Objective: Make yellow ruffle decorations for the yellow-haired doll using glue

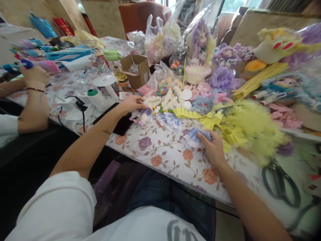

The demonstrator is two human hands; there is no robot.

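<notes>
My right hand point(216, 147) pinches a small blue gingham piece with a white lace ruffle point(197, 136), like a doll's skirt, just above the flowered tablecloth point(173, 152). My left hand point(132, 103) reaches over the small items with its fingers stretched forward; its thumb is hidden. Under those fingers lies a little dark checked piece with white and pink parts point(141, 116). Cream fluffy strips point(173, 98) lie just beyond its fingertips. Between my hands rests another blue and white ruffled piece point(169, 119), close to yellow pleated trim point(188, 113).
Yellow tulle point(253, 127) and black-handled scissors point(279, 184) are on the right. A black phone-like slab point(122, 125) lies below my left forearm. Behind stand an open cardboard box point(135, 70), a green-topped thread cone point(95, 98) and bagged dolls point(200, 40). Another person's hand point(36, 77) is far left.
</notes>
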